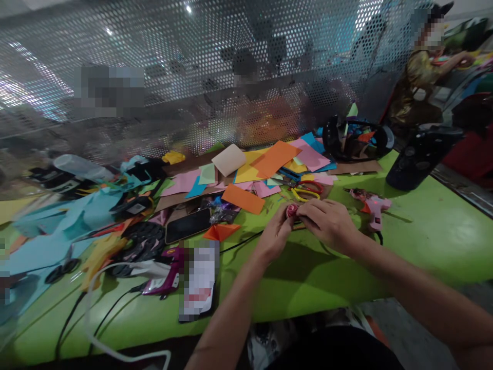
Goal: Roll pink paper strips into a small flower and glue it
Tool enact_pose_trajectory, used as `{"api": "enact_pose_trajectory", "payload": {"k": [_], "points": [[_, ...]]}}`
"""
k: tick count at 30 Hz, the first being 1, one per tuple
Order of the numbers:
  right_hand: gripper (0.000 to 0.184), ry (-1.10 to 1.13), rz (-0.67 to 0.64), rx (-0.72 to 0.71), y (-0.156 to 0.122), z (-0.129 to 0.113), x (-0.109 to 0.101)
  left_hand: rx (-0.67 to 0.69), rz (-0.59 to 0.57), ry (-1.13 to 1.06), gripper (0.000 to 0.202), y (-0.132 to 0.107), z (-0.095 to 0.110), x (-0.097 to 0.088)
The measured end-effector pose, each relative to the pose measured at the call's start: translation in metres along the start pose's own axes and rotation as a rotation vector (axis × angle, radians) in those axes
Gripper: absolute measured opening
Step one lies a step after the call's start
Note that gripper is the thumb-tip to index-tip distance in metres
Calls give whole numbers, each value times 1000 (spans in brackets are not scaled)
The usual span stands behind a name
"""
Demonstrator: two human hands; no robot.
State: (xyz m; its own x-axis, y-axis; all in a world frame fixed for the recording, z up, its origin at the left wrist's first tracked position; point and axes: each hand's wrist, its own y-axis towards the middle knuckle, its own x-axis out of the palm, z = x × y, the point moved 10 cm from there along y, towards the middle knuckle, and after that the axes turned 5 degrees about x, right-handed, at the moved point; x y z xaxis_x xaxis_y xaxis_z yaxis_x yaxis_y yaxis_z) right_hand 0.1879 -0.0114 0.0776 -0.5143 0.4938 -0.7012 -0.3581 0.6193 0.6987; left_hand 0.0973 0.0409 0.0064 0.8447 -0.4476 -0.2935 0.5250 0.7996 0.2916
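Both my hands meet over the green table (423, 241) around a small pink rolled paper flower (291, 209). My left hand (275, 234) pinches it from the left with closed fingers. My right hand (327, 221) curls over it from the right, fingers pressed together on the piece. Just beyond the flower lie scissors with red and yellow handles (306, 191). A pink glue gun (373, 208) rests to the right of my right hand.
Coloured paper sheets (269, 162) cover the table's far side. A dark phone (188, 226) and an orange folded paper (221, 231) lie to the left. A black basket (356, 137), a black speaker (419, 154), white cable (100, 318), perforated metal screen (192, 77). Another person (419, 77) sits far right.
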Motion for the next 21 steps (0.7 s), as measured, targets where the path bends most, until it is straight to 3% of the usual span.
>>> {"api": "enact_pose_trajectory", "payload": {"k": [10,21], "points": [[11,179,-19,147,1,15,-2,13,44,124,31,2,7,-6],[13,202,54,328,-24,42,-31,38,85,176,28,0,13,-12]]}}
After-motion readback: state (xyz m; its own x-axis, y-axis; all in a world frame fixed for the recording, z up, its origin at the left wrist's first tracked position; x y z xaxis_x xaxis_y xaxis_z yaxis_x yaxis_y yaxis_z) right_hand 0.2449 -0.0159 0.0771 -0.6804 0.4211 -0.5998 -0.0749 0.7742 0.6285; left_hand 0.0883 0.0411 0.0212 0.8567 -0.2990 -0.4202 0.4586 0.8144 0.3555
